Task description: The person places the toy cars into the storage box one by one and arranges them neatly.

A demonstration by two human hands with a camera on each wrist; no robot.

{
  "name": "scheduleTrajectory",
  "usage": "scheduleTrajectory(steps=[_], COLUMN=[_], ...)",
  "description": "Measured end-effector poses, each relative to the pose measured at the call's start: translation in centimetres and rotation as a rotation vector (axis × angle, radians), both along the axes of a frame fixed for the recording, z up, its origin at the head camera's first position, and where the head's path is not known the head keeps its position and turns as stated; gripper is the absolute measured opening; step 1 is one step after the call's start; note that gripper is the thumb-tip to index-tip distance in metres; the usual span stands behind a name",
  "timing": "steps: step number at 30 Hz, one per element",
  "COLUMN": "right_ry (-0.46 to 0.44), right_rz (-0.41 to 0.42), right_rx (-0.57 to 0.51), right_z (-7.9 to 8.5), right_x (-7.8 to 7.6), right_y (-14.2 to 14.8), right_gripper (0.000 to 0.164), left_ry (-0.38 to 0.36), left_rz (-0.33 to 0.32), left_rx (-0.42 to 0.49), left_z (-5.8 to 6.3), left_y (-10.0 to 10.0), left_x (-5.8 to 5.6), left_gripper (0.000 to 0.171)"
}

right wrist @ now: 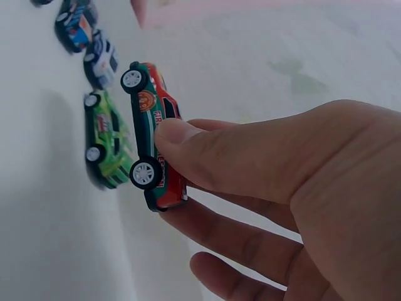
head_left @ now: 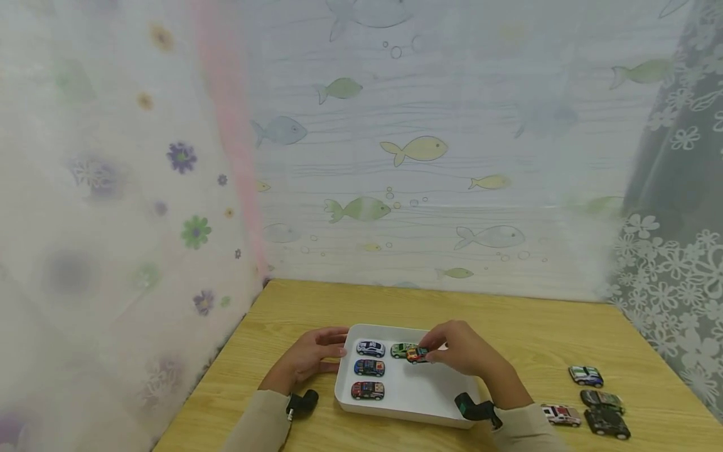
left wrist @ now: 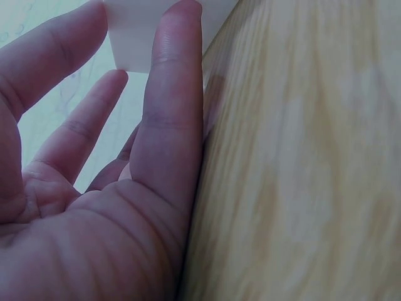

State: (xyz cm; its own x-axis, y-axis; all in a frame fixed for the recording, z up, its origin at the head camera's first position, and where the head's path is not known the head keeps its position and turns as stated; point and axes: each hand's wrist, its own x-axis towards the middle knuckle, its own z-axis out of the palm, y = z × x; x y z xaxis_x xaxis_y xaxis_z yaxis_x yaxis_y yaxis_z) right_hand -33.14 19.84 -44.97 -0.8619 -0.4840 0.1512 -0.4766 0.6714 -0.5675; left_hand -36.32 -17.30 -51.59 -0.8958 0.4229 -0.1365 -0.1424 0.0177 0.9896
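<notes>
My right hand (head_left: 465,351) pinches a red and dark-green toy car (right wrist: 150,135) between thumb and fingers, over the white tray (head_left: 420,392). Right behind it, a bright green toy car (right wrist: 108,141) sits on the tray floor and is partly covered by the held car in the head view. Along the tray's left side stand a white toy car (head_left: 370,348), a blue one (head_left: 369,368) and a red one (head_left: 368,390). With its fingers extended, my left hand (head_left: 305,358) touches the tray's left wall; its fingertips meet the white side in the left wrist view.
Several more toy cars lie on the wooden table (head_left: 316,301) to the right: a white-green-blue car (head_left: 586,376), a dark patterned one (head_left: 602,400), a black one (head_left: 607,422) and a white-red one (head_left: 561,415). A fish-print curtain (head_left: 418,188) hangs behind the table.
</notes>
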Motion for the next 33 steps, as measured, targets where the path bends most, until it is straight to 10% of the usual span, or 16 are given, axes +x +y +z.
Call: scheduleTrajectory(steps=[33], right_ry=[-0.134], right_rz=[-0.038], right_rx=[-0.055], right_z=[-1.2], right_x=[1.0], right_y=[-3.7], right_gripper=[0.015], left_ry=[-0.007], left_rz=[0.006], left_rx=[-0.004], left_z=[0.2], left_y=[0.0], left_x=[0.1], left_gripper=[0.06])
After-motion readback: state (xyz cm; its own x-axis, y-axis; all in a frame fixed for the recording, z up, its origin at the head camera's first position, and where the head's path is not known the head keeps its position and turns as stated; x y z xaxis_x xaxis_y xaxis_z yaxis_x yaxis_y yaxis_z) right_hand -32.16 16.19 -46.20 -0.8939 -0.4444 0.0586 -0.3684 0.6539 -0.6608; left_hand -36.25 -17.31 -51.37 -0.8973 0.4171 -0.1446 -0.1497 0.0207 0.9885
